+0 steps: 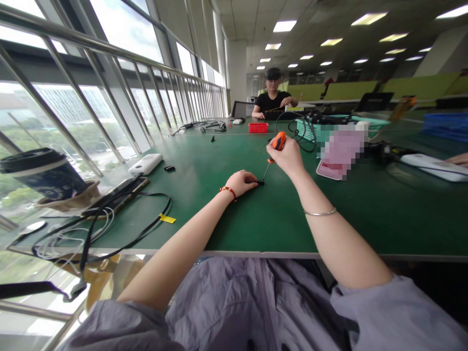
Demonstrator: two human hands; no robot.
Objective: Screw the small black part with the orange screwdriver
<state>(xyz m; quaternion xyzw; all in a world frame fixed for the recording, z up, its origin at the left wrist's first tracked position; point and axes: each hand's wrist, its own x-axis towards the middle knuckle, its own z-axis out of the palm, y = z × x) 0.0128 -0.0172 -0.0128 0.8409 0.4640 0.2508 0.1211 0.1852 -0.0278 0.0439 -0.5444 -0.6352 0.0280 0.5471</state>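
Observation:
My right hand (pixel 289 157) is closed around the orange and black handle of a screwdriver (pixel 279 141). Its thin metal shaft slants down to the left, and the tip meets a small black part (pixel 260 183) on the green table (pixel 204 219). With fingers bent, my left hand (pixel 241 184) holds that black part down against the tabletop. The part is mostly hidden under my fingers, so its exact kind cannot be made out.
A red box (pixel 258 127) and a turquoise basket (pixel 305 130) with black cables stand farther back. At left are a white device (pixel 146 165), a phone (pixel 120 192), looped cables and a coffee cup (pixel 44 173). A pink phone (pixel 329 170) lies right. Another person (pixel 272 100) sits opposite.

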